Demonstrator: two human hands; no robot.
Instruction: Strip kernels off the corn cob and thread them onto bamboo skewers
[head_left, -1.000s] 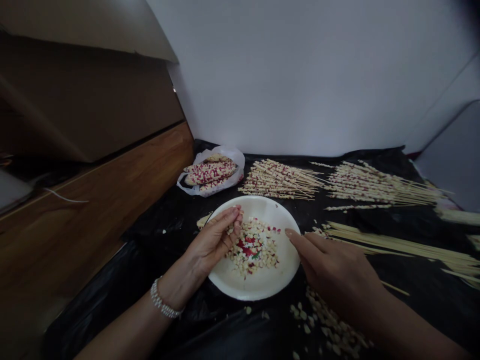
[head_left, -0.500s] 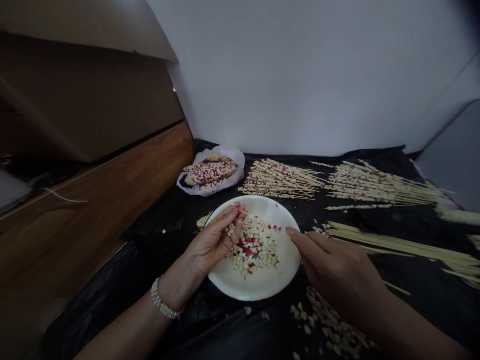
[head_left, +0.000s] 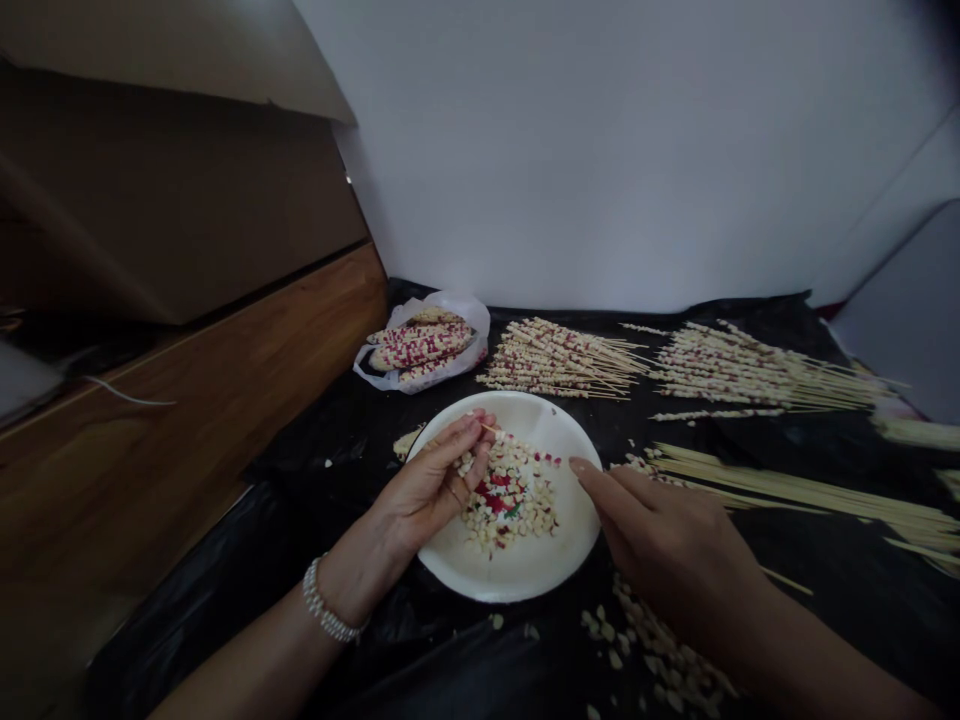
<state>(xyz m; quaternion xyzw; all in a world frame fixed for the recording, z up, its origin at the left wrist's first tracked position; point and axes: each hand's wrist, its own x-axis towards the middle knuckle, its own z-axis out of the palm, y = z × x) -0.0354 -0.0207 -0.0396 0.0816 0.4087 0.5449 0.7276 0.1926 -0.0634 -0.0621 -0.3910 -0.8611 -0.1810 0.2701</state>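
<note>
A thin wooden skewer (head_left: pixel 527 450) with white and dark red corn kernels threaded along it spans the space over a white bowl (head_left: pixel 517 590). My right hand (head_left: pixel 667 530) is closed around the skewer, whose bare end sticks out behind the hand. At the skewer's other end, the thumb and fingertips of my left hand (head_left: pixel 435 480) pinch together by the tip; whatever lies between them is too small to make out. Several loose corn kernels (head_left: pixel 463 463) rest in the curled left fingers. More kernels (head_left: pixel 525 515) lie in the bowl, over its red and green pattern.
Corn cobs (head_left: pixel 424 345) sit in a white plastic bag at the back left. Filled skewers lie in two piles, one middle (head_left: pixel 555 358) and one right (head_left: pixel 735 370). Bare skewers (head_left: pixel 810 485) lie at the right. Scattered kernels (head_left: pixel 660 640) cover some black plastic sheeting (head_left: pixel 315 500).
The right hand has shifted slightly left with the skewer, bringing its threaded end a little nearer the left fingers. The left hand has barely moved.
</note>
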